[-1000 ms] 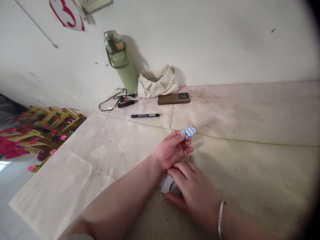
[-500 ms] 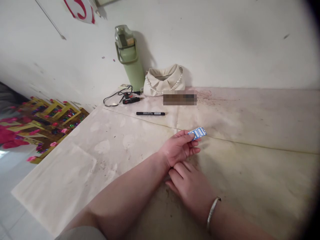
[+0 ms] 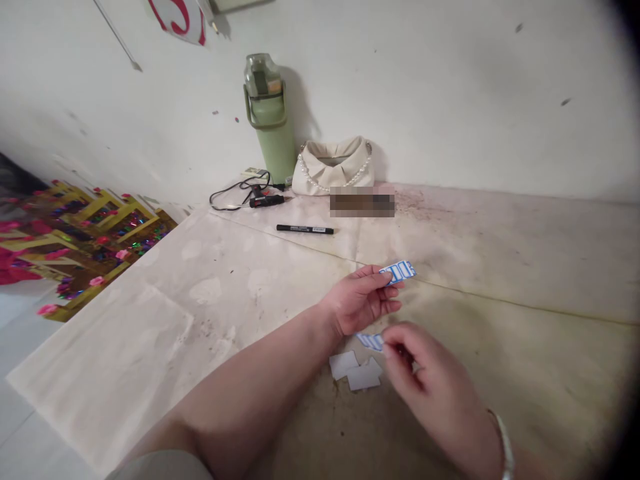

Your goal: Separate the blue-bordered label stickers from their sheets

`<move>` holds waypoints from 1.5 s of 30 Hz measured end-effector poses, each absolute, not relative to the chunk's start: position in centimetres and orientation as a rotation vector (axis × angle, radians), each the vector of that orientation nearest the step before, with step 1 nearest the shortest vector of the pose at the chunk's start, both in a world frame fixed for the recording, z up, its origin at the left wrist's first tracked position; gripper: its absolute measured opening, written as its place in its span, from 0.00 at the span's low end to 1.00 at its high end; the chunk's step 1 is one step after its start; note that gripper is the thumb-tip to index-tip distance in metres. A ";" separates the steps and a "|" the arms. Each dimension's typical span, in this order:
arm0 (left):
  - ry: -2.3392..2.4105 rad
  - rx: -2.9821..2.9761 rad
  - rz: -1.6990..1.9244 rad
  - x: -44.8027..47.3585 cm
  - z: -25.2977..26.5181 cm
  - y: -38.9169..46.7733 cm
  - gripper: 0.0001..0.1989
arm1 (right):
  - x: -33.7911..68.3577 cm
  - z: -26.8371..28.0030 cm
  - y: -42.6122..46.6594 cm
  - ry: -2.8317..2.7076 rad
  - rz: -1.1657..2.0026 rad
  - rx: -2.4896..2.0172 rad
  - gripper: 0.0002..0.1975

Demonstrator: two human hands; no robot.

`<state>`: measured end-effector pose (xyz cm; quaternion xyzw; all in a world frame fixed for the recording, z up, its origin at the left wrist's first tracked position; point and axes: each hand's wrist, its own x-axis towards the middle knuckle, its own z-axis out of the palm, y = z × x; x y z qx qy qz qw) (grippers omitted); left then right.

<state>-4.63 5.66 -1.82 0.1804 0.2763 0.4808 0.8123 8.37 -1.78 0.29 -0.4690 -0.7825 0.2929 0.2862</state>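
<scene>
My left hand (image 3: 367, 297) is palm-up over the table, thumb and fingers pinching a small blue-and-white label sheet (image 3: 401, 271). Lower and to its right, my right hand (image 3: 425, 373), with a bangle (image 3: 503, 440) at the wrist, pinches a second blue-and-white striped label sheet (image 3: 370, 341) close to my left wrist. Two or so blank white paper pieces (image 3: 364, 378) lie overlapping on the table just left of my right fingers. A black marker pen (image 3: 305, 229) rests farther back, touched by neither hand.
Along the wall stand a green bottle (image 3: 275, 143) and a cream handbag (image 3: 333, 170) with a pearl chain. A black corded tool (image 3: 267, 201) lies before the bottle. Gold racks with flowers and tinsel (image 3: 105, 240) are left of the table's edge (image 3: 95, 317).
My right hand has moved right and down from under my left wrist, a striped label sheet now visible in its fingers. White paper pieces have come into sight. The left hand keeps its hold.
</scene>
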 end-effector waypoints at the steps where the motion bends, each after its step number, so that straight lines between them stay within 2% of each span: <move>1: 0.597 0.390 1.027 -4.6 -1.8 5.6 0.07 | 9.1 0.6 -1.6 -1.975 0.931 -1.341 0.07; 3: 0.612 0.404 1.030 -4.6 -1.8 5.6 0.08 | 10.4 0.8 -1.2 -1.750 1.131 -1.430 0.10; 5: 0.633 0.428 1.035 -4.4 -1.7 5.5 0.09 | 11.6 0.8 -0.7 -1.588 1.202 -1.479 0.12; 13: 0.812 0.696 1.050 -3.2 -1.3 4.5 0.13 | 12.7 0.2 0.5 -1.482 0.966 -1.473 0.09; 20: 0.929 0.943 0.975 -2.7 -1.0 3.7 0.12 | 12.9 -0.7 0.9 -1.383 1.068 -1.437 0.09; 34: 1.026 1.057 0.902 -2.6 -0.3 3.3 0.07 | 12.3 -1.0 1.0 -1.390 0.943 -1.546 0.11; 41: 1.034 1.122 0.869 -2.5 0.5 3.1 0.01 | 12.2 -1.0 1.1 -1.356 0.902 -1.570 0.10; 45: 0.951 1.056 0.884 -2.5 -0.1 3.0 0.03 | 12.1 -0.9 1.2 -1.329 0.930 -1.556 0.10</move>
